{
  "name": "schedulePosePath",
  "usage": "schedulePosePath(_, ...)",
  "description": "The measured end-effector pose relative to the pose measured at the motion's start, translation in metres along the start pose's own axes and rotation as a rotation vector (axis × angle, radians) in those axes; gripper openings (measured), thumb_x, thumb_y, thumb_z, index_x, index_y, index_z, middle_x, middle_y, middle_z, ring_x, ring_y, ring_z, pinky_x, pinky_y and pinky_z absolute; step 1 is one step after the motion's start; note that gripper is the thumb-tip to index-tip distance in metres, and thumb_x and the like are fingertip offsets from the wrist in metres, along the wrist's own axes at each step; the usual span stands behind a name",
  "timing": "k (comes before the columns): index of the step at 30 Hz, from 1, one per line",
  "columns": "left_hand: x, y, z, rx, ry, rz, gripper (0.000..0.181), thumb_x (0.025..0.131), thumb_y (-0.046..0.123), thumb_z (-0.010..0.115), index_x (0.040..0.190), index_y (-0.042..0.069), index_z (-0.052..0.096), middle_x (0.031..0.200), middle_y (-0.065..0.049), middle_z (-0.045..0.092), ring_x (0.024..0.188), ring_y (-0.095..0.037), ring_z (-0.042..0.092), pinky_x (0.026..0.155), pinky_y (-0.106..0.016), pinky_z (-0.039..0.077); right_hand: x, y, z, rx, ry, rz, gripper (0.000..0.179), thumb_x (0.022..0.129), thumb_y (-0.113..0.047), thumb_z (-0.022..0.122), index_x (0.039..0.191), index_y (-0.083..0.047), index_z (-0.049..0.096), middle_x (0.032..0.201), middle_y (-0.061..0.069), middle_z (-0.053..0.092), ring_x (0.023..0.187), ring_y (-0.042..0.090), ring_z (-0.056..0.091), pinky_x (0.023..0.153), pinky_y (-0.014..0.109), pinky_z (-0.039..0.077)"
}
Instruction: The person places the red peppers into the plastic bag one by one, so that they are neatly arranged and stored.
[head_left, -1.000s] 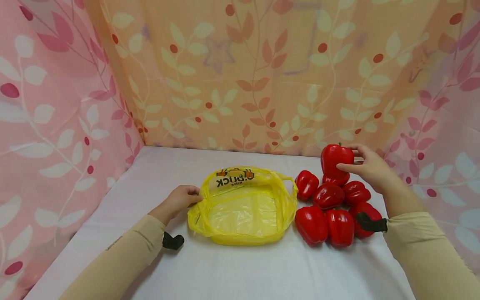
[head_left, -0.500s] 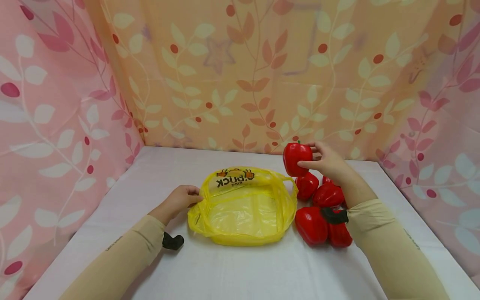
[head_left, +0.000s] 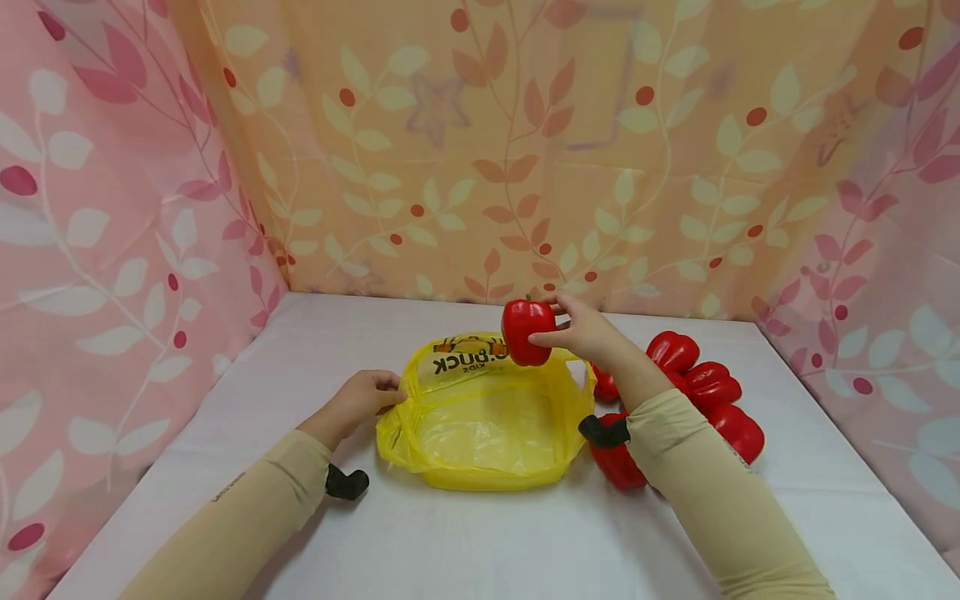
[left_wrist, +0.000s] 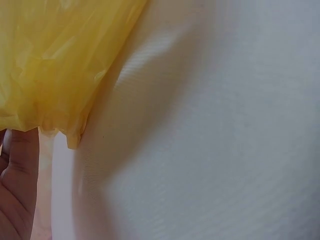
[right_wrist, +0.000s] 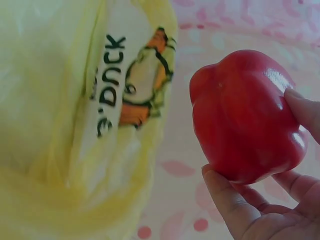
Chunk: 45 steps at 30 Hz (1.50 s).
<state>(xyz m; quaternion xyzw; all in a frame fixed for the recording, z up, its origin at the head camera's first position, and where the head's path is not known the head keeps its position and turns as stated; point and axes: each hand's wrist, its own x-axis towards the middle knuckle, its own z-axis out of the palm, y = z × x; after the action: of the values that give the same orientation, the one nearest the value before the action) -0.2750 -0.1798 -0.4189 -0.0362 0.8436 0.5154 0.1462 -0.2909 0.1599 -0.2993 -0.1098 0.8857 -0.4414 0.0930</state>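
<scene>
A yellow plastic bag [head_left: 480, 433] with a printed duck logo lies on the table, its mouth spread wide and nothing visible inside. My left hand [head_left: 363, 400] pinches the bag's left rim; in the left wrist view part of that hand [left_wrist: 19, 175] shows below the yellow plastic [left_wrist: 60, 65]. Above the bag's back right rim, my right hand [head_left: 581, 329] holds a red bell pepper [head_left: 527, 332] between thumb and fingers, stem up. The right wrist view shows this bell pepper [right_wrist: 245, 117] gripped beside the printed bag side [right_wrist: 115, 100].
Several more red bell peppers [head_left: 711, 385] lie to the right of the bag, partly hidden by the right forearm. A white cloth covers the table [head_left: 480, 550]. Patterned curtains [head_left: 510, 150] enclose the back and sides.
My right hand has carried the bell pepper leftward from above the pepper group to over the bag's back right rim. The left hand and the bag have stayed in place.
</scene>
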Motion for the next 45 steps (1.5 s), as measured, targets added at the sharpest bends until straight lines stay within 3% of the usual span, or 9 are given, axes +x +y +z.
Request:
schedulePosePath(27,0.002,0.001,0.001,0.01,-0.025,0.024,0.015,0.087,0.013,0.061,0.1,0.007,0.064,0.093,-0.007,0.06,0.084,-0.02,0.053,0.075,-0.027,0.049,0.038,0.007,0.101,0.063,-0.157,0.013,0.054,0.071,-0.031,0.077,0.118,-0.022,0.05,0.115,0.002,0.052,0.106,0.022,0.048,0.087,0.039,0.045)
schedulePosePath(36,0.002,0.003,0.002,0.005,-0.022,0.026,0.014,0.088,0.013,0.061,0.099,0.007,0.064,0.091,-0.008,0.059,0.082,-0.02,0.054,0.072,-0.027,0.049,0.042,0.013,0.122,0.079,-0.175,0.052,0.063,0.071,-0.032,0.077,0.126,-0.021,0.047,0.119,0.005,0.05,0.108,0.024,0.046,0.091,0.04,0.043)
schedulePosePath(45,0.004,0.002,0.004,0.004,-0.025,0.02,0.015,0.087,0.013,0.062,0.1,0.006,0.063,0.089,-0.008,0.058,0.08,-0.019,0.054,0.071,-0.025,0.049,0.046,0.02,0.133,0.113,-0.17,0.096,0.056,0.073,-0.031,0.076,0.12,-0.018,0.049,0.12,0.005,0.051,0.108,0.024,0.047,0.092,0.04,0.042)
